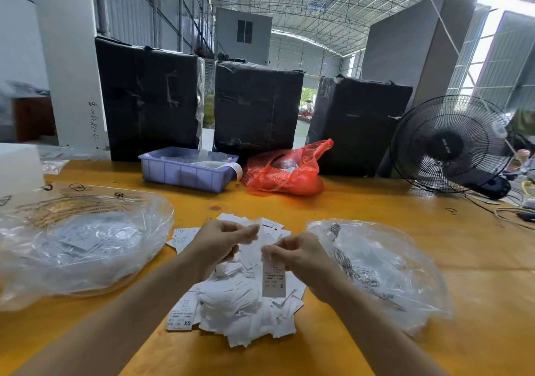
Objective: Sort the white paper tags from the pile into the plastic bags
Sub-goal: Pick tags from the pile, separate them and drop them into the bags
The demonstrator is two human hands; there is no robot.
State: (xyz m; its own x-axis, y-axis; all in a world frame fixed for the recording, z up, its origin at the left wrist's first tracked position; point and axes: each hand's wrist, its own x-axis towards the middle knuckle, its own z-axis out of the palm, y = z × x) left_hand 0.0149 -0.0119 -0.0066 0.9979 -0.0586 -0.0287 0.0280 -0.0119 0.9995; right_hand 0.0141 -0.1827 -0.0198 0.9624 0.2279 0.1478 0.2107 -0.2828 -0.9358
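Fingers [270, 255] of my right hand [301, 257] pinch one white tag [274, 281], marked S, hanging down over the pile [246, 306] at mid-bottom of frame. Left hand [224, 242] has fingers curled w/ a bit of white paper in them, I think; blurry, can't tell for sure. Left bag [81, 248] at mid-left already has lots of tags. Right bag [376, 268] at mid-right looks nearly bare. Pile on the bench [390, 202] is big, so lots left, maybe half done.
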